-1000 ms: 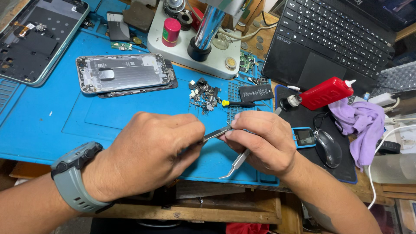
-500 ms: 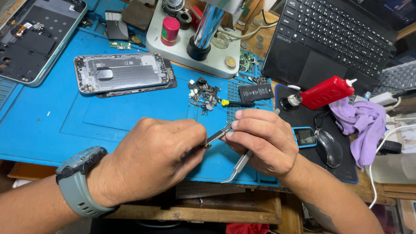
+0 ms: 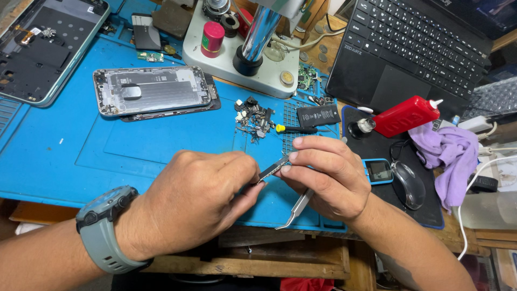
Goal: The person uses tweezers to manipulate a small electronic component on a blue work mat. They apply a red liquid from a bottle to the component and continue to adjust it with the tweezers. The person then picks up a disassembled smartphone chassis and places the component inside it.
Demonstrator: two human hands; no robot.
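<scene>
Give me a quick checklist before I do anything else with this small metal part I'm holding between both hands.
1. Small metal part pinched by left hand and right hand: ok.
2. Tweezers kept in right hand: ok.
3. Part over blue mat: ok.
4. Loose parts pile apart from hands: ok.
5. Opened phone flat on mat: ok.
6. Part's orientation: cannot tell.

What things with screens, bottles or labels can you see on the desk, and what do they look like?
Laptop: top right, black, open, only its keyboard and touchpad showing.
Small blue device: beside the right hand, rounded rectangle with a dark screen.
Red bottle: lying right of the blue mat, white nozzle.
Opened phone: on the mat, upper left, grey insides showing.
Black component: flat rectangle with a pale label, by the mat's right edge.
</scene>
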